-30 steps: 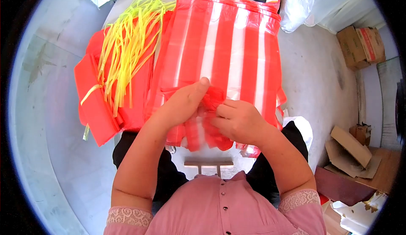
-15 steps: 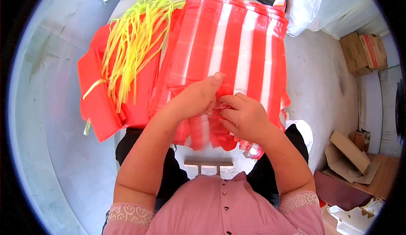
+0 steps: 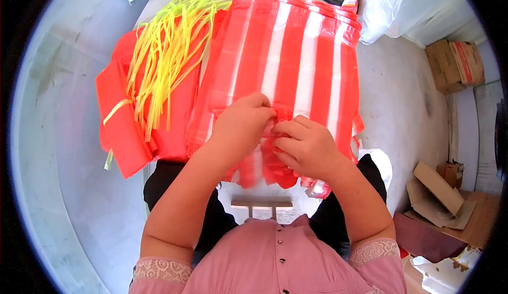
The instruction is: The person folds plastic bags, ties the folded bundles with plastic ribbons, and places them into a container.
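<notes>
A thick stack of red-and-white striped plastic bags (image 3: 323,56) lies in front of me, its near edge gathered and crumpled. My left hand (image 3: 244,122) is closed, thumb and fingers pinching the gathered plastic at the near end of the stack. Close beside it, my right hand (image 3: 307,143) has its fingers curled on the same bunched plastic, fingertips almost meeting the left ones. Loose ends of film hang below both hands over the edge. How many layers each hand grips is hidden.
Left of the stack, yellow-green plastic strips (image 3: 169,56) lie across red plastic sheets. A folded red bundle (image 3: 124,130) there is tied with a yellow strip. White sacks (image 3: 383,8) stand at the back right. Cardboard boxes (image 3: 447,66) and a flattened carton (image 3: 436,198) are farther right.
My left thumb, raised before, has come down against the fingers, and that hand has turned slightly over the plastic. The right hand has barely shifted. The stack stays put.
</notes>
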A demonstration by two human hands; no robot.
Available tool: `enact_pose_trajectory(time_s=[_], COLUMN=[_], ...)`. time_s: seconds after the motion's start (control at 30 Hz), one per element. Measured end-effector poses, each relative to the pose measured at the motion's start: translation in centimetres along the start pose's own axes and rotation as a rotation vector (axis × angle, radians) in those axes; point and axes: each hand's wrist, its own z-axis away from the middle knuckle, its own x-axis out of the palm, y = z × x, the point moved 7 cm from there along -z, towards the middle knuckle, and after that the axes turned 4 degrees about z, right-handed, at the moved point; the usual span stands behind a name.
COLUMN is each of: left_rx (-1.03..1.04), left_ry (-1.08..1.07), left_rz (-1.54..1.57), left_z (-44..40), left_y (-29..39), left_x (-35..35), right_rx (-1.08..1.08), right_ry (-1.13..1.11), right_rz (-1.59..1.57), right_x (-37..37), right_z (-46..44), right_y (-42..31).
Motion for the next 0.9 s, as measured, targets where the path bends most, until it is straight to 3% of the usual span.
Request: enact_pose_trajectory(time_s=[0.17,0.47,0.57,0.67,0.77,0.9], left_rx=[0.018,0.033,0.015,0.011,-0.013,-0.081], left_ry=[-0.031,-0.071,-0.046,-0.024,-0.005,0.023], left_rz=[0.012,0.073,0.055,0.065,0.138,0.178], left_z=[0.0,0.9,0.8,0.6,0.7,0.7], left_y=[-0.1,1.4,0.7,0.5,0.6,0.5], left_x=[0.2,-0.6,0.1,0.1,-0.2,-0.1], right_rx=[0.130,0.319,0.336,0.341,0.389,0.482], right_ry=[0.078,-0.041,0.158,0.216,0.016,-0.035], right_rz=[-0.077,-0.135,-0.214,-0.243,-0.269,-0.304], right_x=[-0.3,0.6,-0.9,-0.4,0.7,-0.2], right_z=[-0.1,0.0,-0.6,-0.4,0.1,1.1], right_y=[1.1,3.0,3.1,4.4,5.1,6.3])
